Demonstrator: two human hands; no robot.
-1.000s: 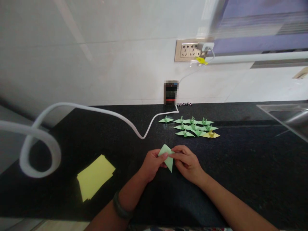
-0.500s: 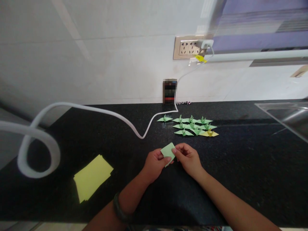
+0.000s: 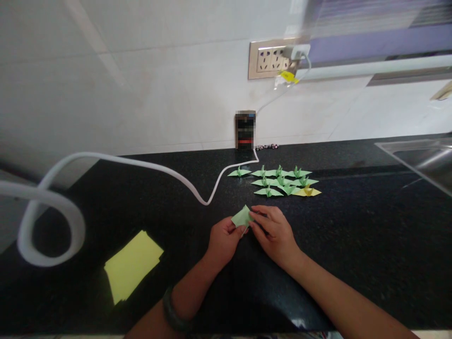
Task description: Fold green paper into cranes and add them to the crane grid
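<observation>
Between my hands, above the black counter, is a small folded piece of light green paper (image 3: 242, 216). My left hand (image 3: 226, 238) pinches its lower left side, the thumb on top near the bottom corner. At the paper's right edge, my right hand (image 3: 273, 230) grips it with thumb and fingertips, the fingers partly covering that edge. Just beyond them, several green folded paper cranes (image 3: 280, 181) stand in rows on the counter, wings spread. One yellow paper crane (image 3: 308, 191) sits at the right end of the front row.
A stack of yellow paper (image 3: 133, 266) lies on the black counter (image 3: 190, 296) at left. A thick white cable (image 3: 158, 165) loops across to a pixelated upright device (image 3: 245, 130) by the wall. A wall socket (image 3: 266, 60) holds a plug. At right is a metal sink (image 3: 423, 157).
My right hand's fingers have stretched out further along the paper's right edge, and the paper has tilted a little. The camera view has shifted slightly. Cranes and yellow stack stay put.
</observation>
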